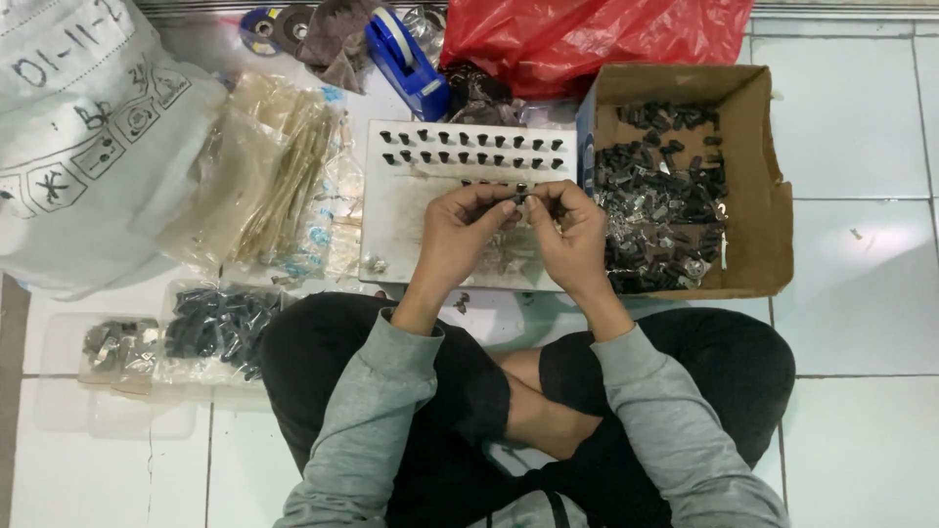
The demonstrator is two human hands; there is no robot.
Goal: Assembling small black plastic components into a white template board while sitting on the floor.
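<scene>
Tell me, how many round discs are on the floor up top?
2. A blue disc and a brown disc lie side by side at the top edge, just left of the grey cloth. More may be hidden under that cloth.

An informal home-style workshop: a person sits cross-legged on the white tiled floor, with a brown cardboard box of small black parts at two o'clock, clear plastic bags of parts at nine, a blue tape dispenser at twelve.

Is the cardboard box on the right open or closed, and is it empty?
Open and not empty: the cardboard box has no flaps over it, and small black parts are piled inside.
</scene>
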